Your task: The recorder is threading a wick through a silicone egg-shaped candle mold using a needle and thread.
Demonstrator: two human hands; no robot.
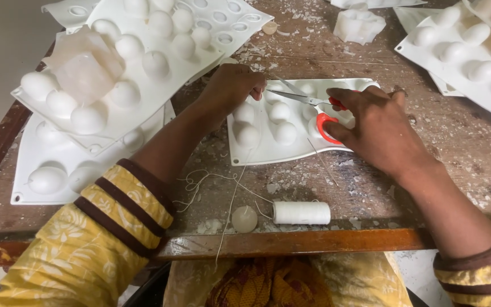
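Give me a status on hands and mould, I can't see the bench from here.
Left hand pinching thread at the white mould tray. Right hand holds red-handled scissors, blades open at the thread. Thread spool lies near the table edge, out of the way.

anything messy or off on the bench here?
Yes. White flakes litter the wooden table. The molds at left are stacked crookedly. Loose thread lies tangled near the spool.

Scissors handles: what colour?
Orange-red with white trim, on the scissors in the right hand; head view.
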